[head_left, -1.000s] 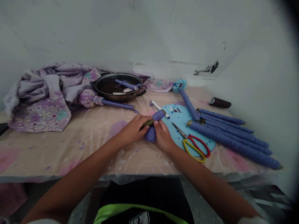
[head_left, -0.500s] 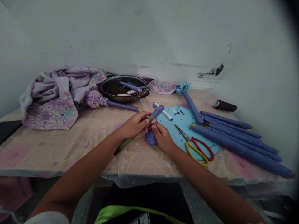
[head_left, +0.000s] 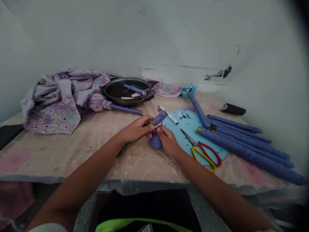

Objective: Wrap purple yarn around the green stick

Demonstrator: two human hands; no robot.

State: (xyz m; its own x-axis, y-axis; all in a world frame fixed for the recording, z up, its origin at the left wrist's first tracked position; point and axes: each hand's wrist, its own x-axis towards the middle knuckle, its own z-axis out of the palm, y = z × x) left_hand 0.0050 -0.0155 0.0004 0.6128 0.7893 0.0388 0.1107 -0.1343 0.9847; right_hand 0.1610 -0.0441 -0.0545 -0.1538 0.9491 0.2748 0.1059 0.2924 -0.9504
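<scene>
My left hand (head_left: pixel 136 130) is closed around a thin green stick (head_left: pixel 158 119) whose far end is wound with purple yarn. The stick slants up to the right over the table (head_left: pixel 72 151). My right hand (head_left: pixel 167 140) is closed on a small ball of purple yarn (head_left: pixel 155 141) that rests on the table. Its fingertips pinch the strand right at the stick, beside my left fingers. Both hands sit near the table's front middle, at the left edge of a round blue foam mat (head_left: pixel 190 129).
Red-and-yellow scissors (head_left: pixel 205 153) lie on the mat. Several yarn-wrapped sticks (head_left: pixel 243 141) lie at the right, with a dark spool (head_left: pixel 233 109) behind. A white marker (head_left: pixel 169 115), a dark pan (head_left: pixel 127 90) and floral cloth (head_left: pixel 58 100) sit farther back.
My left hand lifted the stick from lying flat and tilted it up, baring its green lower part. My right hand shifted slightly on the yarn ball. The camera view rose a little.
</scene>
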